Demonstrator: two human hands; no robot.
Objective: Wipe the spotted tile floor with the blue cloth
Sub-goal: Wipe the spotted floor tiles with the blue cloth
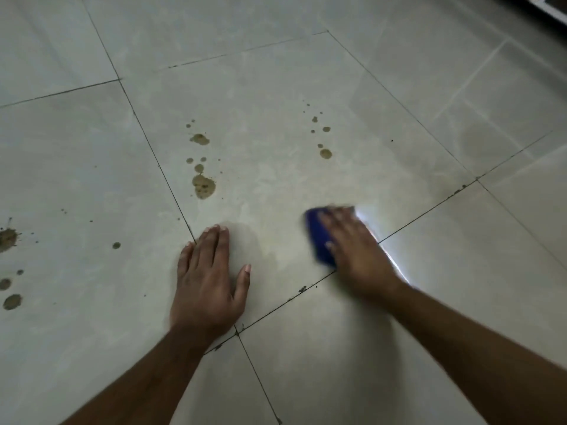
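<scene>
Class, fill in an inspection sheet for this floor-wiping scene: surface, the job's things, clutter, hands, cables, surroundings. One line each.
Surface: pale tile floor with dark grout lines; a bright glare beside the right hand.
Job's things: blue cloth flat on the floor under the right hand; brown spots in a left cluster, a right cluster and more at the far left edge, none yet under the cloth.
Clutter: small dark grit along the grout lines.
Hands: left hand flat on the floor, fingers straight; right hand pressing the cloth, blurred.
Cables: nothing seen.
Surroundings: a white edge at the top right corner; too little shows to tell what it is.
</scene>
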